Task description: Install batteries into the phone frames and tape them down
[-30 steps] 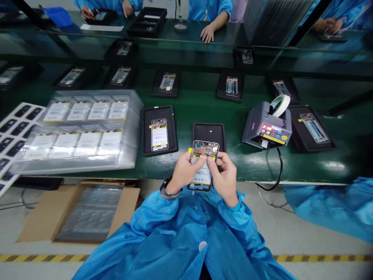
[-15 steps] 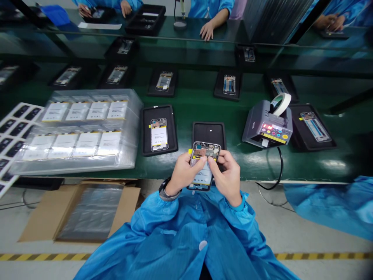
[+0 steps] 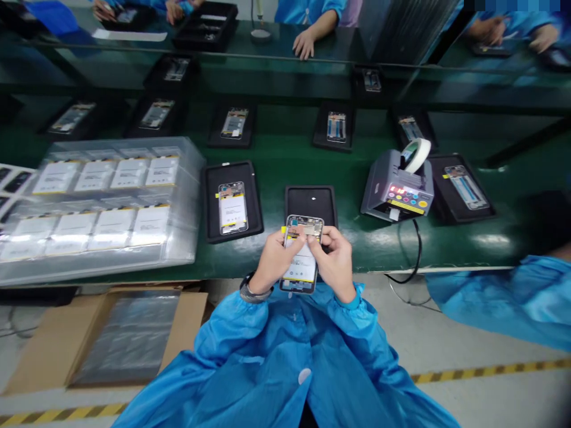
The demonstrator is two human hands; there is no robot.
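Observation:
Between my two hands is an opened phone (image 3: pixel 300 267), its circuit board at the top and a white battery with yellow edges below. My left hand (image 3: pixel 277 260) grips the left side, thumb pressed near the battery's upper edge. On the right side, my right hand (image 3: pixel 333 260) holds the phone too, its thumb close to the other thumb. The fingers behind the phone are mostly hidden. Just beyond it lies a black tray (image 3: pixel 311 199), partly covered by the phone. To the left, another opened phone (image 3: pixel 232 209) with a white battery rests in its own black tray (image 3: pixel 256 205).
A clear plastic tray stack (image 3: pixel 185 238) with several batteries stands left. At right is a tape dispenser (image 3: pixel 397 187) with a tape roll (image 3: pixel 417 156) on top. More phones in trays line the green bench (image 3: pixel 285 160). Co-workers' hands (image 3: pixel 304 44) show across it. An open carton (image 3: pixel 49 345) sits below.
The whole view has shifted, so most bench items appear farther left. Both hands keep hold of the phone, thumbs still at the battery's upper edge.

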